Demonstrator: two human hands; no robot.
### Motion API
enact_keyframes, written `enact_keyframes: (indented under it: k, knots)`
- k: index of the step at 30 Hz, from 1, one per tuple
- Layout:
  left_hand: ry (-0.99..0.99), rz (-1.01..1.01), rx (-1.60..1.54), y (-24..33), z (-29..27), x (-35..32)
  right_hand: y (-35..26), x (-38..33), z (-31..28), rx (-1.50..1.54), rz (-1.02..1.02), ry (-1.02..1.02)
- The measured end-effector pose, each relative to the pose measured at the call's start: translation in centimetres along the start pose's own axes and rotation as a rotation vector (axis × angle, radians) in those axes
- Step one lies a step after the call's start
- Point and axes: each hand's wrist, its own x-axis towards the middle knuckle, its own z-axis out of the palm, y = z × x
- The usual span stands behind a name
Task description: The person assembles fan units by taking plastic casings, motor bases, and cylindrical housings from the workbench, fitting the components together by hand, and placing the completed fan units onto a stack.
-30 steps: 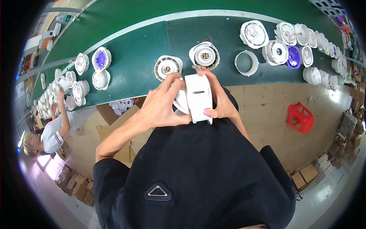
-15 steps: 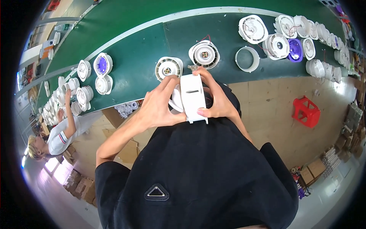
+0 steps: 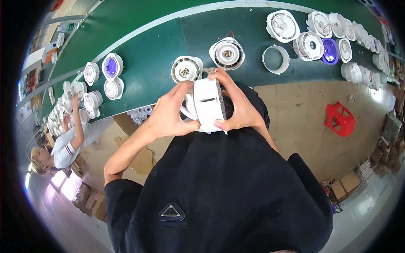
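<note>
Both hands, left hand (image 3: pixel 175 114) and right hand (image 3: pixel 236 109), clasp a white plastic housing (image 3: pixel 209 105) at frame centre; fan units (image 3: pixel 227 53) wait unassembled on the green belt (image 3: pixel 152 55) above.

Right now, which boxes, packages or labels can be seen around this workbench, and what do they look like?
Flattened cardboard boxes: brown, on the floor under the person's left arm.
Stacked cartons: brown, on the floor at lower left, near a seated co-worker.
Small cartons: tan, on the floor at lower right.
No readable labels, signs or screens show clearly.
</note>
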Motion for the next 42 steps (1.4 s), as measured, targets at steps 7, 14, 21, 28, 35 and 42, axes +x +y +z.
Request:
enact_keyframes:
  k: [7,14,21,28,35,42]
  knots:
    - [-0.026,-0.028,0.033,1.0,-0.5,-1.0,-0.2,0.0,0.1,0.044,0.028,-0.052]
    - [0.048,0.046,0.179,0.5,0.2,-2.3,-1.0,0.4,0.2,0.047,0.006,-0.1]
    - [0.17,0.084,0.264,-0.1,1.5,-3.7,-0.8,0.7,0.3,0.009,0.022,-0.132]
    - [0.171,0.047,0.075,-0.5,0.7,-2.4,-0.7,0.1,0.6,-0.034,0.005,-0.11]
    - [-0.061,-0.152,-0.232,0.3,-0.8,-0.9,-0.3,-0.1,0.2,0.059,-0.043,-0.129]
    - [-0.024,-0.152,-0.591,-3.4,-4.0,-2.2,1.6,-0.6,-1.0,0.482,-0.121,0.101]
